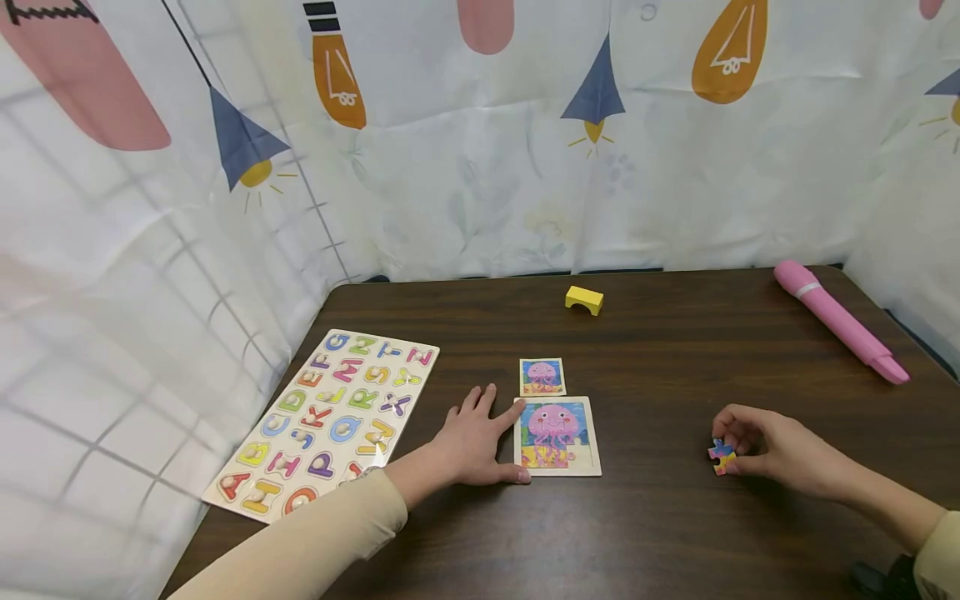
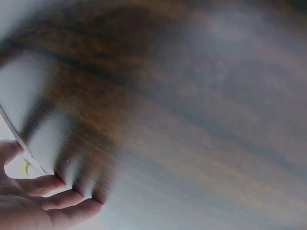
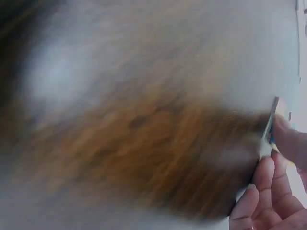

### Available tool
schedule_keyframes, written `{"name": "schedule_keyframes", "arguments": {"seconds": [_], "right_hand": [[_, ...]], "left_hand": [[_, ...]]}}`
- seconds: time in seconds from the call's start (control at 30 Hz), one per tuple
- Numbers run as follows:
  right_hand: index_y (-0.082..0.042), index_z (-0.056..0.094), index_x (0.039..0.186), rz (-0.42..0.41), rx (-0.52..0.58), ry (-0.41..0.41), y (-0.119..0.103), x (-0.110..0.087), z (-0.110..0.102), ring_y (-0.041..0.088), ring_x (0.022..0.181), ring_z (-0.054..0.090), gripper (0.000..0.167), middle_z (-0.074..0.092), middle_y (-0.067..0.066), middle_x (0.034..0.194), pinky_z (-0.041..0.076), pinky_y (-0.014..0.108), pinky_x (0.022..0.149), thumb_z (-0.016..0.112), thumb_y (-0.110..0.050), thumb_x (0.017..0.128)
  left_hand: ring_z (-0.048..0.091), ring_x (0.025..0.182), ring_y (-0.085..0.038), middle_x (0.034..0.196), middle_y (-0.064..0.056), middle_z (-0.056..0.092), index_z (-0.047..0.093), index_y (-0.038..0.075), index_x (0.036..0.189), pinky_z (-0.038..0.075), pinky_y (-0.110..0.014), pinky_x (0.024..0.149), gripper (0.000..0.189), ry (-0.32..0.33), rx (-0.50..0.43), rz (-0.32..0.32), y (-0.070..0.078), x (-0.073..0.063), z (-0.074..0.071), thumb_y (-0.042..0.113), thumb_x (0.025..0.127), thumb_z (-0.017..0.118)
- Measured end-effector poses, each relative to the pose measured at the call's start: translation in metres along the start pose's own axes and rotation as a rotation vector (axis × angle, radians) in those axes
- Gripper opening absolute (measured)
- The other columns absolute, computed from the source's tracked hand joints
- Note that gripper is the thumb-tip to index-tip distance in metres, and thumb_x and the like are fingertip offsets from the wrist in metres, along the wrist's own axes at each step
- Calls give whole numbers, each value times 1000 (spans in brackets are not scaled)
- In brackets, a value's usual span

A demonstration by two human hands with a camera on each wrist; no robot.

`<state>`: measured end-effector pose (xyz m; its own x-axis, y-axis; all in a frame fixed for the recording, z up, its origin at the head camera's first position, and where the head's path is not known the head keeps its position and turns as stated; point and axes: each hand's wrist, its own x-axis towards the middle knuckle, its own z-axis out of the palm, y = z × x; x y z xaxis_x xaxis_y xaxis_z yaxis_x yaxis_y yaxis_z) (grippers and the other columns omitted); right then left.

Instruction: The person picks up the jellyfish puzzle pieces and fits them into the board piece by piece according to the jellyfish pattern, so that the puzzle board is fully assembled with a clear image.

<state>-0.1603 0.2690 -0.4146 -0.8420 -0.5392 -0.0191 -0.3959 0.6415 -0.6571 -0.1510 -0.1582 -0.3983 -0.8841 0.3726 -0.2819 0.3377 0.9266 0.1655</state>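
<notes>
My left hand [image 1: 474, 446] lies on the table with fingers spread, index fingertip and thumb at the left edge of a jellyfish jigsaw puzzle [image 1: 553, 427]. This puzzle sits in a pale square tray [image 1: 596, 460], its lower right corner showing bare backing. Just above the tray is a small jellyfish picture card [image 1: 542, 377]. Off to the right, my right hand [image 1: 783, 450] pinches a blue, yellow and pink jigsaw piece [image 1: 722, 457] between thumb and fingers, low over the table. In the right wrist view, the piece [image 3: 270, 125] is seen edge-on.
An alphabet peg board [image 1: 322, 425] lies at the left, partly beneath my left forearm. A yellow arched block [image 1: 584, 300] stands near the back edge, and a pink microphone-shaped toy [image 1: 840, 321] lies at the back right. Patterned curtains [image 1: 480, 192] hang behind the table [image 1: 660, 358].
</notes>
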Motion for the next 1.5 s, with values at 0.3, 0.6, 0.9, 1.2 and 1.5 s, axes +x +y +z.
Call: {"name": "schedule_keyframes", "arguments": {"seconds": [0.3, 0.6, 0.9, 1.2, 1.5], "right_hand": [[7, 64, 112, 149, 341, -121, -19, 24, 0, 4, 81, 67, 28, 73, 3, 94, 55, 24, 70, 73, -13, 95], [8, 68, 112, 266, 514, -199, -55, 65, 27, 11, 80, 76, 33, 79, 7, 91, 57, 29, 67, 72, -21, 97], [3, 74, 103, 303, 502, -256, -91, 95, 54, 9, 70, 74, 28, 78, 8, 80, 55, 22, 59, 74, -25, 95], [-1, 75, 89, 354, 400, -255, -108, 103, 66, 8, 61, 71, 19, 76, 6, 71, 50, 19, 54, 77, -20, 92], [-2, 74, 81, 414, 316, -242, -119, 111, 68, 7, 55, 69, 17, 74, 6, 65, 42, 18, 49, 81, -16, 88]], "left_hand": [[22, 155, -45, 168, -22, 23, 31, 29, 162, 35, -65, 115, 98, -5, 9, -5, 1, 0, 0, 72, 82, 69], [23, 155, -45, 168, -22, 24, 32, 29, 162, 35, -65, 114, 98, 6, 16, 2, 1, 0, 1, 72, 82, 69], [22, 155, -45, 168, -22, 22, 31, 29, 162, 34, -66, 115, 98, 0, 8, -6, 1, -1, 0, 72, 82, 69], [22, 155, -45, 168, -22, 23, 31, 30, 162, 35, -65, 115, 98, -1, 16, -4, 1, 0, 1, 73, 82, 68], [22, 155, -44, 168, -21, 23, 31, 30, 162, 34, -65, 115, 98, -1, 15, -6, 0, 0, 1, 73, 82, 68]]}}
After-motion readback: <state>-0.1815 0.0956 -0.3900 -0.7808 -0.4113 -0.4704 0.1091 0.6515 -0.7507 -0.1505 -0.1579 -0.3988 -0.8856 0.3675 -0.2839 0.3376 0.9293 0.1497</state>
